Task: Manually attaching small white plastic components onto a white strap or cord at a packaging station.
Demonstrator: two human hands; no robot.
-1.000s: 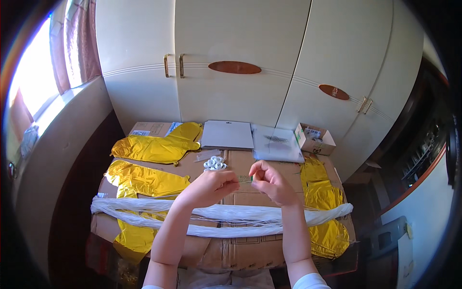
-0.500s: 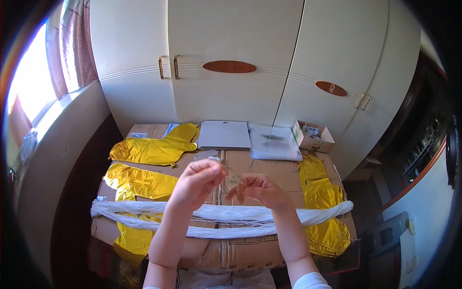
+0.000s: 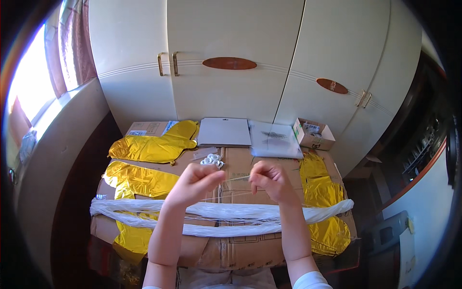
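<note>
Both of my hands are raised over the cardboard surface, a short way apart. A thin pale thread point(image 3: 237, 178) is stretched between them. My left hand point(image 3: 196, 181) is closed, pinching one end of it. My right hand point(image 3: 270, 180) pinches the other end with thumb and forefinger. Below them a long loop of white thread, a skein point(image 3: 240, 211), lies across the cardboard point(image 3: 211, 253) from left to right, passing behind my forearms. Just beyond my left hand sits a small heap of white rings or coils point(image 3: 212, 161), too small to make out exactly.
Yellow foil balloons, flat, lie at the left point(image 3: 144, 149) and right point(image 3: 321, 192). Along the back are a grey-white stack of card point(image 3: 224, 132), clear plastic bags point(image 3: 275, 141) and a small open box point(image 3: 315, 135). Cream cupboards point(image 3: 231, 96) stand behind.
My hands have drawn apart and the thread between them is now tighter and flatter. My right hand's fingers have closed in. The white heap shows more fully now.
</note>
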